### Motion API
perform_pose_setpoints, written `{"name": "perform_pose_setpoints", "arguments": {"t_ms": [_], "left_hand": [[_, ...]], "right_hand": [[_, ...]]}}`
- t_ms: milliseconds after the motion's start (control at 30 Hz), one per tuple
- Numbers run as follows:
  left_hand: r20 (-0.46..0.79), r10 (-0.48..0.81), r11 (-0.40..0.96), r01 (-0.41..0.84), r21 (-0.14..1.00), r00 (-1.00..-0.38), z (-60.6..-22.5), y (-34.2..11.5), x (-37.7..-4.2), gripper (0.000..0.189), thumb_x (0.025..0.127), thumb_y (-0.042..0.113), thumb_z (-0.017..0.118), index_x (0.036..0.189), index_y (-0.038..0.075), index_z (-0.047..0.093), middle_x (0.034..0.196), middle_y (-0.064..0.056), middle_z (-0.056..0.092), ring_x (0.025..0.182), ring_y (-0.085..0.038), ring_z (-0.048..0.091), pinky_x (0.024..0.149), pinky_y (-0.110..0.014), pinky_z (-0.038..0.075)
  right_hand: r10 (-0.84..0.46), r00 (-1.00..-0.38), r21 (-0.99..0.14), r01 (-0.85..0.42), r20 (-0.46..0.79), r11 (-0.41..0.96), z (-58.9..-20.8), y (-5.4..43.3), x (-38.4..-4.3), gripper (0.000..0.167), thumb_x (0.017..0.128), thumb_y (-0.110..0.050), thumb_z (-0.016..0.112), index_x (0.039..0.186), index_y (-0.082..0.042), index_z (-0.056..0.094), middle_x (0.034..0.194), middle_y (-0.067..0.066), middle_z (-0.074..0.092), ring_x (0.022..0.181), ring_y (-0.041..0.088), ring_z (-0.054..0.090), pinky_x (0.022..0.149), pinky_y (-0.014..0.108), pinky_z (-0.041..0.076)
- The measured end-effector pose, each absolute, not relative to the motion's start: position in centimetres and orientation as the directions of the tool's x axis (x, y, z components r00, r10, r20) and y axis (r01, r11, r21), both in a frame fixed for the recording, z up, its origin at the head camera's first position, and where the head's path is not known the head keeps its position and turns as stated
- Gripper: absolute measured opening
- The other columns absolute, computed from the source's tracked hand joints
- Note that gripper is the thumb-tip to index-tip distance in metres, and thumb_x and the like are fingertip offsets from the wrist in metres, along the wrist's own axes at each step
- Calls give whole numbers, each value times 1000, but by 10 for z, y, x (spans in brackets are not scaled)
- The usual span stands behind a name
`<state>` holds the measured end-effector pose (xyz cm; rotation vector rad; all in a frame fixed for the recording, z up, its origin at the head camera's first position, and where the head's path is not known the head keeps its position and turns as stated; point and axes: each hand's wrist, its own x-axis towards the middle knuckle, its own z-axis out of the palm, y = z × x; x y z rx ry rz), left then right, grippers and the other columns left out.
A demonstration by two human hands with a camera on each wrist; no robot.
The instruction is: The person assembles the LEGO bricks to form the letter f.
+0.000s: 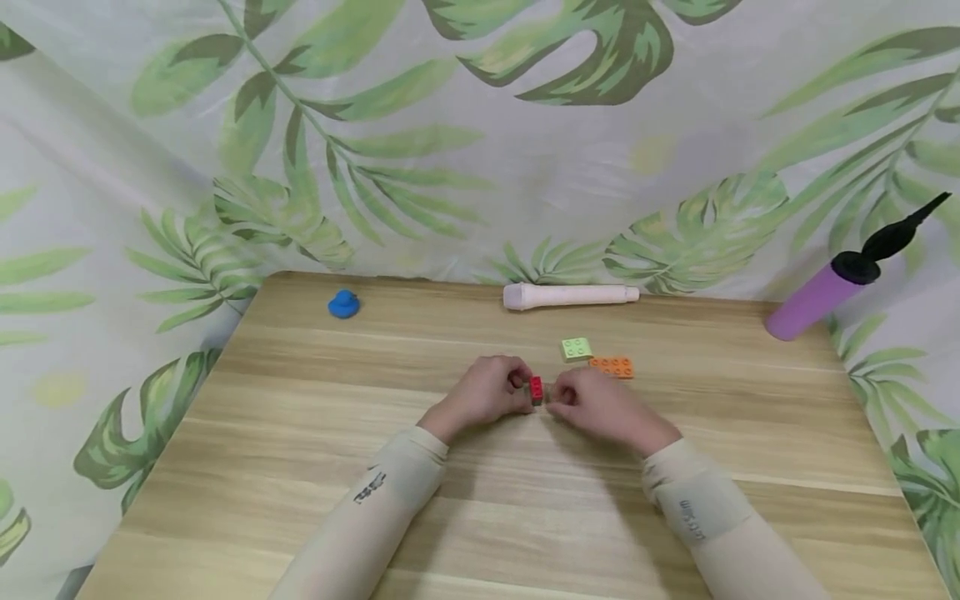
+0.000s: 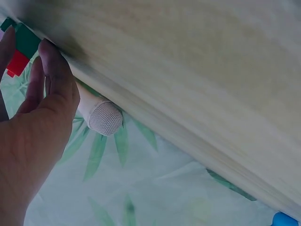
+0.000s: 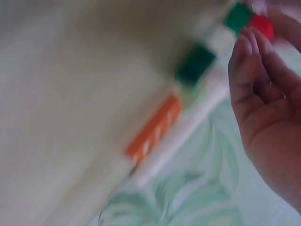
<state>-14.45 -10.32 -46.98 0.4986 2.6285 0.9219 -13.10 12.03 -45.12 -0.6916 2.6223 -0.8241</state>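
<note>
Right now, both hands meet near the centre of the head view, over a small red block (image 1: pixel 536 389) with a green block (image 2: pixel 27 40) directly beneath it. The left hand (image 1: pixel 491 390) pinches this pair: in the left wrist view, at the upper left, the thumb and a fingertip lie on either side of it. The right hand (image 1: pixel 600 404) comes from the lower right with its fingers curled in beside the red block — whether they grip it or only brush it I cannot tell, as the right wrist view is blurred. That view also shows a second green block (image 3: pixel 195 63) right of its upper middle, apart from the pair.

Just above the right hand, right of centre in the head view, lie a pale green block (image 1: pixel 576 348) and an orange block (image 1: pixel 617 367), close together with their studs up. Farther up, along the back edge of the wooden table (image 1: pixel 300 467), a pale microphone (image 1: pixel 573 296) lies on its side. A blue toy duck (image 1: pixel 343 305) sits at the upper left of the tabletop — well apart from the blocks — and a purple pump (image 1: pixel 817 296) with a black nozzle leans at the upper right. Behind hangs a leaf-printed cloth (image 1: pixel 540 167).
</note>
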Motion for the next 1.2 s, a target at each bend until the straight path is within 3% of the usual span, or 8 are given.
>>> {"name": "perform_pose_setpoints", "arguments": {"t_ms": [100,200,333,467,700,933,1200], "left_hand": [[-158,433,725,238,646,-888,-471,-102,-143,31,85,20,90,110,11,75,96,-2,70,87,-13,61,80,-29,52],[-148,435,728,250,638,-888,-473,-101,-142,30,85,22,91,109,13,75,96,-2,69,88,-13,60,81,-30,52],[-148,433,740,257,621,-889,-472,-99,-142,27,87,23,90,107,13,76,97,-2,69,89,-14,59,83,-32,51],[-159,431,754,258,604,-888,-471,-99,-142,24,89,21,88,108,13,76,98,-3,69,90,-15,59,85,-32,51],[-169,434,751,252,610,-885,-472,-97,-141,21,90,18,86,108,14,75,99,-1,69,93,-15,61,87,-33,52],[-152,434,756,268,598,-888,-473,-97,-141,24,89,20,87,108,12,76,99,-3,69,90,-14,59,84,-31,52],[-158,431,758,262,597,-888,-473,-97,-141,25,88,20,87,110,11,77,99,-2,69,90,-14,59,85,-31,52]], "right_hand": [[-503,-860,-603,-356,-88,714,-446,148,-138,12,95,-19,80,102,-9,76,87,-2,71,80,11,63,75,34,54],[-445,-895,-588,-338,-42,735,-443,175,-145,28,94,-17,81,118,-4,75,106,9,75,94,23,69,85,46,57],[-379,-924,-580,-281,-52,765,-446,202,-153,51,95,-17,80,141,-3,63,136,20,65,115,36,65,95,56,54],[-365,-926,-611,-234,-98,756,-454,212,-161,62,94,-16,80,150,-5,55,148,20,58,124,39,60,101,59,50],[-350,-924,-636,-179,-152,750,-467,217,-167,62,93,-19,83,148,-6,57,146,18,62,124,37,63,105,58,50],[-385,-911,-584,-234,-146,777,-469,214,-166,52,95,-16,81,142,-5,62,135,18,70,122,39,64,105,60,49],[-400,-907,-559,-266,-131,786,-472,215,-165,42,96,-17,79,136,-6,68,134,16,70,124,38,64,106,59,49]]}}
